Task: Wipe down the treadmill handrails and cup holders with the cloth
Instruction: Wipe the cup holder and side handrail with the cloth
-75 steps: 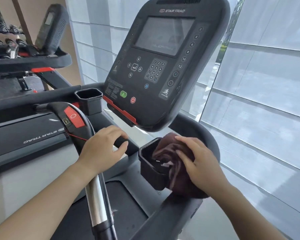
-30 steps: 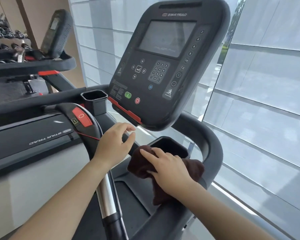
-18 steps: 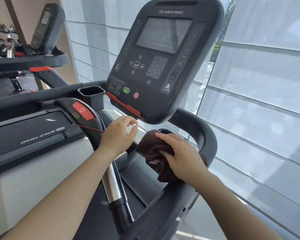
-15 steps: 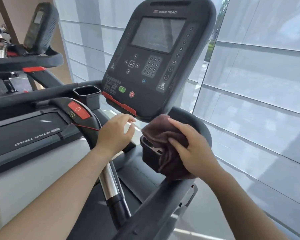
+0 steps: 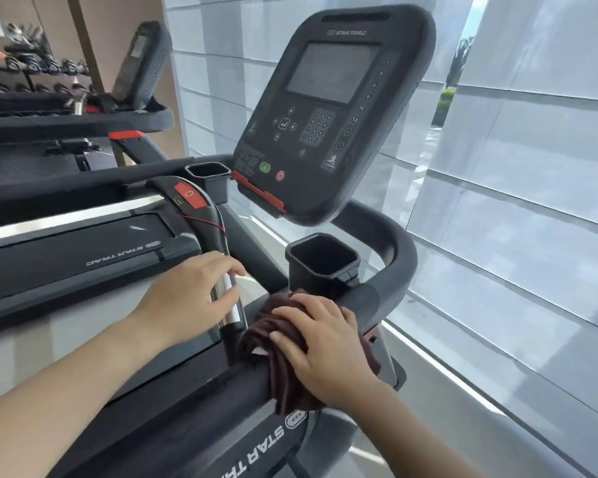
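Gym room: tan wall w/ a dumbbell rack [image 5: 32, 69] far left, frosted glass panels [image 5: 518, 188] across the back and right. A 2nd treadmill [image 5: 83, 119] stands left of the one in use. Left hand [image 5: 187, 298] lies loosely on the centre grip bar [image 5: 230, 305], shiny chrome tube under a black moulded top w/ a red stop tab [image 5: 189, 200]; fingers curved, not clenched. Left cup holder [image 5: 208, 175], matte black plastic, squarish w/ cut corners. Console [image 5: 328, 115]: dark, rounded, grey screen, green and red buttons. Right cup holder [image 5: 321, 262], same shape. Just below it, right hand [image 5: 321, 346] presses flat on the cloth [image 5: 280, 360], dark brown, bunched terry, draped over the right handrail [image 5: 390, 270], a thick black padded curve.
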`<state>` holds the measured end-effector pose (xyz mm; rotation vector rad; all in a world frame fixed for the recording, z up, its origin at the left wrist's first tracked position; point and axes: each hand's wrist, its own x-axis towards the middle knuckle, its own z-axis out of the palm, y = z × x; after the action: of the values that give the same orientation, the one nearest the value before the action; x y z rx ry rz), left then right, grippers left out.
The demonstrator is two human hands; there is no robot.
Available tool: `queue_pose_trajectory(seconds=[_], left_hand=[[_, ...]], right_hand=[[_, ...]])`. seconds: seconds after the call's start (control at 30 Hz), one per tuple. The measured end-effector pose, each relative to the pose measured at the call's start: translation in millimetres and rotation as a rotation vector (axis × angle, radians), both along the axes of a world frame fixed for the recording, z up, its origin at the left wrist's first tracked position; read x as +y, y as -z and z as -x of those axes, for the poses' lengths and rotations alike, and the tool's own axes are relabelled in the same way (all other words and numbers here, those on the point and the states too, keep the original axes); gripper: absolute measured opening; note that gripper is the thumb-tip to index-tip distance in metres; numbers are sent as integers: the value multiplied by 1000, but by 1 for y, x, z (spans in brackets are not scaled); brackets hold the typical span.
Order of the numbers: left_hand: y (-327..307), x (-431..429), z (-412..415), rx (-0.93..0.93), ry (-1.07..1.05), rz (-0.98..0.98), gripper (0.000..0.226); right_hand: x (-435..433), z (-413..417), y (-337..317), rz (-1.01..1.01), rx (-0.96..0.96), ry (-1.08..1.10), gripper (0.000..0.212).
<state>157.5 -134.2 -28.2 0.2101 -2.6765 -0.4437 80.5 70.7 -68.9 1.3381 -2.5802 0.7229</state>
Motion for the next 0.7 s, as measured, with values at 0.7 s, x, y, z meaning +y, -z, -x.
queue_pose_trajectory(seconds=[0.7], left_hand=[[19,46,-166,-146,-252,-94,18]], right_hand=[[-15,-56,7,131,8,-183,50]])
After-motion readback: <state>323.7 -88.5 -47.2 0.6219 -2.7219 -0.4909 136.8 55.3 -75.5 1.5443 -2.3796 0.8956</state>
